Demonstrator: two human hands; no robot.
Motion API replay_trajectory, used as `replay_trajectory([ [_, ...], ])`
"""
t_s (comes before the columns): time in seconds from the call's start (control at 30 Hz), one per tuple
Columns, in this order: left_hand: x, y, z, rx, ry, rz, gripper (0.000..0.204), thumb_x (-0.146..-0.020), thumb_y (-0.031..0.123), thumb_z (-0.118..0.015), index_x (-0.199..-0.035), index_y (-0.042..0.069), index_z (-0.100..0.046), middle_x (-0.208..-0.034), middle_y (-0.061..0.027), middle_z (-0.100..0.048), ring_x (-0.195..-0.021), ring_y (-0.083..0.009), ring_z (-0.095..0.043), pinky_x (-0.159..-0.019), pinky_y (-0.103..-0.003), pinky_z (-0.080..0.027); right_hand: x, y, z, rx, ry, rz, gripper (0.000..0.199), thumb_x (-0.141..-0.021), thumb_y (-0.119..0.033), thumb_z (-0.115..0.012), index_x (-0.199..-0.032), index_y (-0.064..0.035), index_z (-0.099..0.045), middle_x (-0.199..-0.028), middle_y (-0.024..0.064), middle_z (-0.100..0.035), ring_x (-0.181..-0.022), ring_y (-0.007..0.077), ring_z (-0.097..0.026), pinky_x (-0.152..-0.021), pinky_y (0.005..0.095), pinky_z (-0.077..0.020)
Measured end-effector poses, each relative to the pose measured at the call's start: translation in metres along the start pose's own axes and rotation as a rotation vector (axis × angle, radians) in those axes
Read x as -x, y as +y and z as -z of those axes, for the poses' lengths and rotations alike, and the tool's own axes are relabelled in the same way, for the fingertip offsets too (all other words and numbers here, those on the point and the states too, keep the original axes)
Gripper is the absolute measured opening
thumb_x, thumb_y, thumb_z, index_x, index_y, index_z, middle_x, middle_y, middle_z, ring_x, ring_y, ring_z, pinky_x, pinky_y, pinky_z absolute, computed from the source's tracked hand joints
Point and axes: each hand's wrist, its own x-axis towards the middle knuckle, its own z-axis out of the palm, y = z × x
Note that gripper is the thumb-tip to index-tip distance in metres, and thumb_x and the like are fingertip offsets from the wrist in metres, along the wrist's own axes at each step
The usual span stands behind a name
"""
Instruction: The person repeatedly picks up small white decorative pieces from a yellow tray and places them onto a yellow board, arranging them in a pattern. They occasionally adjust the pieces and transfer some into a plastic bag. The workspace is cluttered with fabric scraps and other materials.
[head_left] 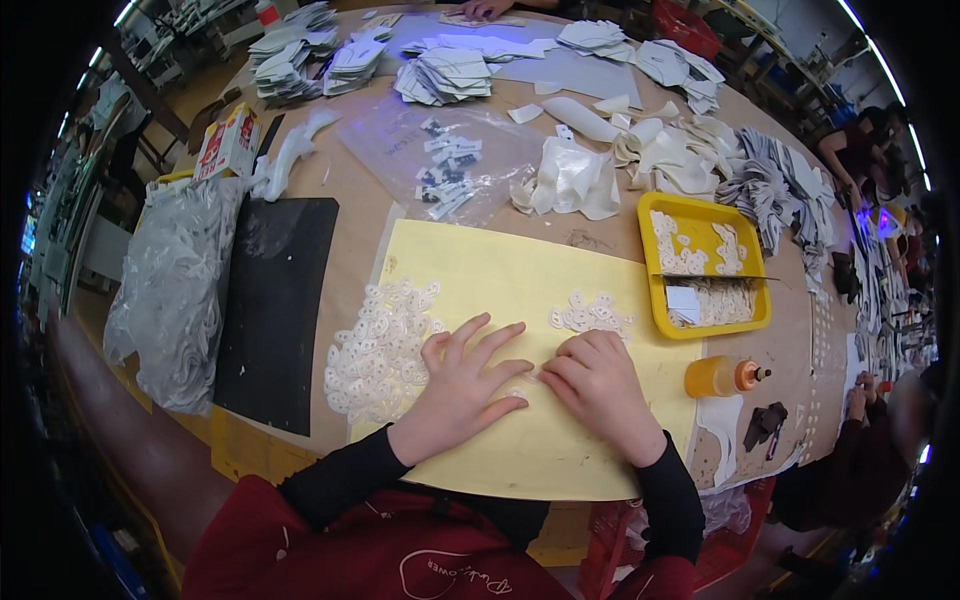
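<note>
White piece (530, 377) — perhaps in narrow right grip (602, 382)

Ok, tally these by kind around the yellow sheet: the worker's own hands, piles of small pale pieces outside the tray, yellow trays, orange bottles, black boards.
Own hands: 2 (left hand, right hand)
Piles of small pale pieces: 2 (large pile, small pile)
Yellow tray: 1
Orange bottle: 1
Black board: 1
Total: 7

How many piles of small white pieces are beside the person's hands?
2: a large pile beside the left hand, a small pile beyond the right hand; hands may hide more.
</note>
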Motion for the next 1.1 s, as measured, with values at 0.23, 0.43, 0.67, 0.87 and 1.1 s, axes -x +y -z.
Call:
replay_trajectory([
  [0.23, 0.000, 0.005, -0.003, -0.074, 0.019, -0.057, 0.044, -0.091, 0.047, -0.074, -0.131, 0.029, -0.071, -0.166, -0.0029, -0.039, -0.154, -0.0380, -0.024, -0.114, -0.067, -0.015, 0.002, 0.016, 0.035, 0.094, 0.192, -0.129, 0.013, -0.082, -0.010, -0.080, -0.093, -0.0077, -0.072, -0.089, 0.0049, -0.064, -0.089, 0.0266, -0.060, -0.083, 0.0404, -0.0471],
  [0.43, 0.001, 0.003, -0.001, -0.014, 0.036, -0.085, 0.028, -0.091, 0.040, -0.075, -0.117, 0.031, -0.077, -0.165, -0.0021, -0.042, -0.153, -0.0388, -0.028, -0.113, -0.069, -0.015, 0.010, 0.034, 0.041, 0.147, 0.078, -0.190, 0.009, -0.082, -0.010, -0.079, -0.087, -0.0078, -0.071, -0.087, 0.0046, -0.065, -0.088, 0.0268, -0.061, -0.082, 0.0395, -0.0475],
  [0.67, 0.001, -0.001, 0.001, -0.030, 0.077, -0.055, 0.014, -0.088, 0.034, -0.077, -0.101, 0.030, -0.083, -0.160, -0.0015, -0.048, -0.152, -0.0388, -0.030, -0.115, -0.067, -0.012, 0.012, 0.031, 0.031, 0.021, -0.045, -0.168, 0.008, -0.080, -0.008, -0.079, -0.084, -0.0050, -0.073, -0.084, 0.0078, -0.068, -0.083, 0.0296, -0.063, -0.076, 0.0406, -0.0495],
  [0.87, -0.003, -0.021, 0.022, 0.031, 0.165, 0.139, 0.008, -0.085, 0.031, -0.080, -0.088, 0.024, -0.083, -0.160, -0.0009, -0.048, -0.155, -0.0370, -0.024, -0.116, -0.068, -0.008, 0.016, 0.037, 0.038, 0.029, -0.069, -0.185, 0.010, -0.079, -0.008, -0.081, -0.083, -0.0049, -0.072, -0.083, 0.0084, -0.068, -0.080, 0.0299, -0.064, -0.072, 0.0411, -0.0494],
  [1.1, 0.000, -0.022, 0.028, 0.032, 0.119, 0.017, 0.021, -0.089, 0.033, -0.078, -0.108, 0.022, -0.078, -0.156, 0.0001, -0.051, -0.154, -0.0336, -0.028, -0.117, -0.067, -0.009, 0.006, 0.009, 0.007, -0.026, -0.074, -0.036, 0.009, -0.084, -0.014, -0.078, -0.084, -0.0077, -0.071, -0.082, 0.0062, -0.065, -0.082, 0.0262, -0.063, -0.075, 0.0387, -0.0480],
])
